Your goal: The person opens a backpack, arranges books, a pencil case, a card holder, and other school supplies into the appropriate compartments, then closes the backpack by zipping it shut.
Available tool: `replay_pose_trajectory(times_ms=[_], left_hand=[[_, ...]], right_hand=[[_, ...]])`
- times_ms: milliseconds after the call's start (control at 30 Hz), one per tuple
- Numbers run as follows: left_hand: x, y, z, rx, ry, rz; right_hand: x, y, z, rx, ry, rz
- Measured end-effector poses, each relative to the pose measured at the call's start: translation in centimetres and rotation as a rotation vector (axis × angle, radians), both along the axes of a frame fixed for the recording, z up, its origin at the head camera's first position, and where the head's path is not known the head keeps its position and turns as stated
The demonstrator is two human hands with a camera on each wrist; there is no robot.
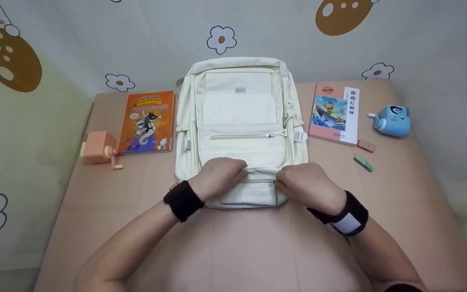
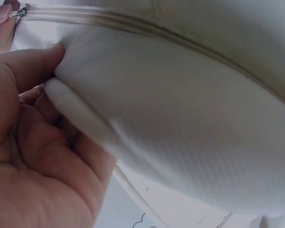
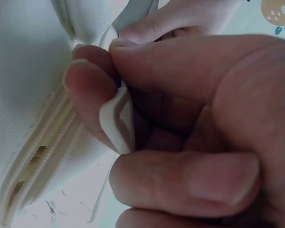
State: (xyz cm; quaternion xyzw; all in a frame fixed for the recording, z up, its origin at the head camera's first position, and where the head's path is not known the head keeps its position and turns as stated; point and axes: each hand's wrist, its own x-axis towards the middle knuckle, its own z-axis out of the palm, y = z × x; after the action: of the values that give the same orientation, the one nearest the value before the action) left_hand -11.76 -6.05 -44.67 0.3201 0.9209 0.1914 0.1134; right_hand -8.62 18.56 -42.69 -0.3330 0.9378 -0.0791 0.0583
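A cream-white backpack [image 1: 239,111] lies on the table with its front up. My left hand [image 1: 223,174] pinches a fold of the fabric [image 2: 171,109] just above the low front pocket [image 1: 249,194]. At that pocket's right end, my right hand [image 1: 310,186] pinches the zipper pull, whose pale tab [image 3: 117,121] sticks out between the fingers. In the left wrist view, the metal slider [image 2: 20,12] shows beside the right fingertips. The right wrist view shows the zipper's tooth rows [image 3: 38,147] parted along a stretch.
Left of the backpack lie an orange comic book [image 1: 146,121] and a pink crank pencil sharpener [image 1: 99,147]. To the right are a pink-and-white book [image 1: 333,113], a blue sharpener [image 1: 393,121], a reddish eraser [image 1: 366,145] and a green eraser [image 1: 364,162]. A patterned curtain [image 1: 168,36] hangs behind the table.
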Motion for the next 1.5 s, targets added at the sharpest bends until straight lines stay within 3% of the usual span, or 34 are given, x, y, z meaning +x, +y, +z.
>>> replay_pose_trajectory(times_ms=[233, 500, 667, 967, 1333, 1500], left_hand=[[1.1, -1.3, 0.1, 0.067, 0.002, -0.037], [2.1, -4.1, 0.0, 0.007, 0.087, 0.002], [1.3, -4.4, -0.3, -0.003, 0.153, 0.004], [-0.7, -4.0, 0.1, -0.021, 0.046, 0.014], [-1.1, -4.1, 0.3, -0.014, 0.019, 0.021], [-1.0, -3.9, 0.3, -0.014, 0.012, 0.026]], right_hand=[[0.0, -0.1, -0.2, -0.025, -0.03, -0.03], [0.1, 0.2, -0.2, -0.036, -0.034, -0.05], [0.3, 0.2, -0.1, -0.04, -0.018, -0.059], [0.5, -0.5, 0.3, -0.026, 0.042, -0.034], [0.2, -4.6, 0.4, -0.01, 0.227, 0.126], [0.0, -5.8, 0.1, 0.004, 0.228, 0.146]])
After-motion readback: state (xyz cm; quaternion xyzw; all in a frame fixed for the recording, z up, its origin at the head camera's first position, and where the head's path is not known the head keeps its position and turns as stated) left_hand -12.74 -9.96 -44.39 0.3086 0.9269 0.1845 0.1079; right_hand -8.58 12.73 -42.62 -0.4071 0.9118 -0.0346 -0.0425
